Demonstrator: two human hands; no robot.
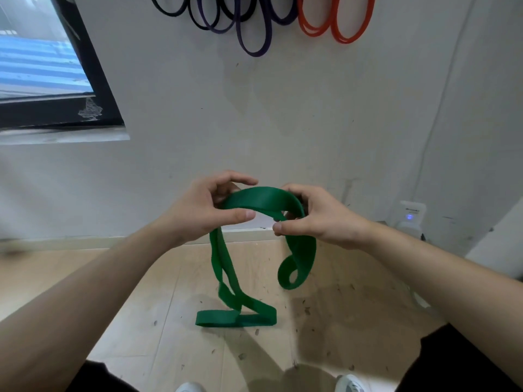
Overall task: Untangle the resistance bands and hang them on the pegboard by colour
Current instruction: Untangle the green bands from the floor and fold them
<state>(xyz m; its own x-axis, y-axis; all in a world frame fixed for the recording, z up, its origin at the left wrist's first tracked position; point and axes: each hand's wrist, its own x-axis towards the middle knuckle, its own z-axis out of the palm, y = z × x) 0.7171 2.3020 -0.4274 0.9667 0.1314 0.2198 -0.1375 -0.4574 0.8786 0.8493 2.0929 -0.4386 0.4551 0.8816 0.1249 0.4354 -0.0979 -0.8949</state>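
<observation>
A wide green resistance band (263,198) arches between my two hands in front of the wall. My left hand (209,207) pinches its left side and my right hand (317,216) grips its right side. From the left hand twisted green loops hang down to the floor (235,318); a short curl hangs below the right hand. High on the wall hang black bands (169,9), purple bands (254,46) and orange bands (336,29). Their pegs are out of view above the frame.
A dark-framed window (56,80) is at the upper left. A small white device with a blue light (409,217) stands against the wall at the right. The wooden floor (169,292) is speckled with debris. My shoes (351,384) show at the bottom edge.
</observation>
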